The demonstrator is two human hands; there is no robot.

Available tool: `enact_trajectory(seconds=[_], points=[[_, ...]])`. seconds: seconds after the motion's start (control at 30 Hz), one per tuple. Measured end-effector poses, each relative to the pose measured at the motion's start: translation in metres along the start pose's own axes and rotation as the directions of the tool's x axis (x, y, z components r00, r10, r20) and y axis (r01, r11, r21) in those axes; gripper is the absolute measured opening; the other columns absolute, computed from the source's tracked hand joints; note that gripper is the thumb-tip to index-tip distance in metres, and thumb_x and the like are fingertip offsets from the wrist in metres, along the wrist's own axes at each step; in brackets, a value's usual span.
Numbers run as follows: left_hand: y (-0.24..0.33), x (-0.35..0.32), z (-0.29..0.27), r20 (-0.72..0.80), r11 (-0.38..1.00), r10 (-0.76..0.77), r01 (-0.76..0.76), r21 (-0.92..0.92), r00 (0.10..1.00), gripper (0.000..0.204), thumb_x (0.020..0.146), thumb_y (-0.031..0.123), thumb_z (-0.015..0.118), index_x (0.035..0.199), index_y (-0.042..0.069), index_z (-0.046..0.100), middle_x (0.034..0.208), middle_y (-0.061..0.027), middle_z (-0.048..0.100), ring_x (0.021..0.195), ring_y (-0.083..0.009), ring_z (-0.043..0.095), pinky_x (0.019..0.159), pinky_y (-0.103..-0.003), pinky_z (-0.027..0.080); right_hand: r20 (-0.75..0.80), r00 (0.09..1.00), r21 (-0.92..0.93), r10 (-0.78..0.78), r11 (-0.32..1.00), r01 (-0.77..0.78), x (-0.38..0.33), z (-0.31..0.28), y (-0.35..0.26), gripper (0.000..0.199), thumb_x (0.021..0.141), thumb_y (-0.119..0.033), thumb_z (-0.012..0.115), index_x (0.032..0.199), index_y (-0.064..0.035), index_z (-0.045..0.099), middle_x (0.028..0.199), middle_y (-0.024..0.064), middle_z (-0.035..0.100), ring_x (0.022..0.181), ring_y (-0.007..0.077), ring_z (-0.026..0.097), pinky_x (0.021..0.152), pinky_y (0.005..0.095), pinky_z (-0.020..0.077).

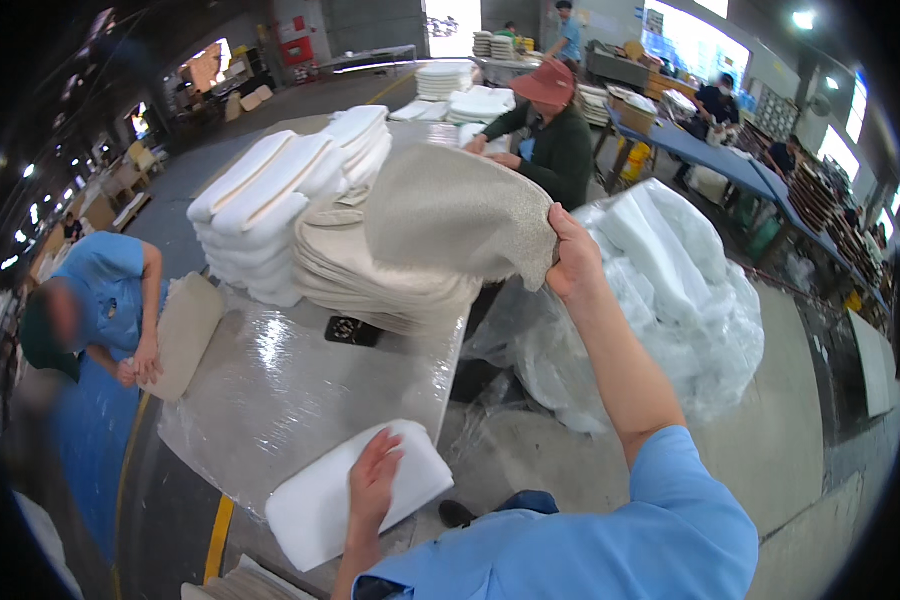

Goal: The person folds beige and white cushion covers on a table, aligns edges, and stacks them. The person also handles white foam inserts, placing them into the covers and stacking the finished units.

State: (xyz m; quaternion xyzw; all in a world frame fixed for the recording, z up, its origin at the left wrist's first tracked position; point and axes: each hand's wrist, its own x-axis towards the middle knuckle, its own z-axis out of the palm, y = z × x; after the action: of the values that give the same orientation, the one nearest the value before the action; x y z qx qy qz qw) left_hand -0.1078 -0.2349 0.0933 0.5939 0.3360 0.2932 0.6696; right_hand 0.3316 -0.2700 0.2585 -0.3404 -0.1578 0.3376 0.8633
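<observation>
**Big busy workshop hall, grey floor, lots of daylight**

Pretty roomy place. The concrete floor is plain grey with a yellow line painted along it. The tabletop is wrapped in shiny clear plastic. Long blue tables run down the right side, people sitting there. Bright windows at the back, a ceiling lamp glowing, dark walls on the left.

right hand lifts a beige cover; left hand presses white foam.
</observation>
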Motion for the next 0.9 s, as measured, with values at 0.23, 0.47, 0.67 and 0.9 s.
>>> enact_trajectory(seconds=[0.23, 0.47, 0.67, 0.9], points=[[0.025, -0.003, 0.189, 0.505, 0.707, 0.41, -0.614, 0.351, 0.76, 0.086, 0.093, 0.02, 0.085, 0.165, 0.004, 0.04, 0.165, -0.0261, 0.04, 0.151, -0.0392, 0.043, 0.123, -0.051, 0.037, -0.236, 0.964, 0.312, 0.125, 0.949, -0.047, -0.14, -0.107, -0.023, 0.043, 0.118, -0.029, 0.047, 0.144, 0.0035, 0.059, 0.143, 0.0184, 0.067, 0.132, 0.0344, 0.065, 0.117, 0.0508, 0.0512], [-0.027, -0.041, 0.289, 0.475, 0.385, 0.591, -0.745, 0.545, 0.652, 0.099, 0.083, 0.022, 0.088, 0.166, 0.003, 0.037, 0.171, -0.0335, 0.022, 0.158, -0.0547, 0.022, 0.125, -0.069, 0.022, -0.379, 0.907, 0.447, 0.184, 0.895, 0.005, -0.289, -0.163, -0.055, 0.039, 0.116, -0.022, 0.046, 0.146, 0.0019, 0.054, 0.146, 0.02, 0.063, 0.138, 0.0373, 0.06, 0.119, 0.0563, 0.0486], [-0.053, -0.103, 0.349, 0.52, 0.572, 0.565, -0.758, 0.313, 0.641, 0.076, 0.09, 0.012, 0.075, 0.157, -0.005, 0.046, 0.153, -0.0326, 0.054, 0.138, -0.0515, 0.056, 0.114, -0.046, 0.047, -0.447, 0.888, 0.482, 0.109, 0.865, 0.137, -0.385, -0.214, -0.08, 0.031, 0.115, -0.018, 0.048, 0.141, -0.0019, 0.056, 0.136, 0.0157, 0.067, 0.127, 0.0317, 0.067, 0.112, 0.0547, 0.055], [-0.054, -0.148, 0.37, 0.583, 0.999, 0.018, -0.039, 0.025, 0.812, 0.035, 0.107, 0.014, 0.063, 0.137, -0.006, 0.064, 0.12, -0.0125, 0.076, 0.112, -0.025, 0.073, 0.097, -0.033, 0.054, -0.374, 0.927, 0.009, 0.0, 1.0, 0.004, -0.429, -0.253, -0.137, 0.037, 0.115, -0.022, 0.056, 0.147, -0.0062, 0.056, 0.138, 0.0105, 0.068, 0.125, 0.0238, 0.068, 0.107, 0.0451, 0.0567]])
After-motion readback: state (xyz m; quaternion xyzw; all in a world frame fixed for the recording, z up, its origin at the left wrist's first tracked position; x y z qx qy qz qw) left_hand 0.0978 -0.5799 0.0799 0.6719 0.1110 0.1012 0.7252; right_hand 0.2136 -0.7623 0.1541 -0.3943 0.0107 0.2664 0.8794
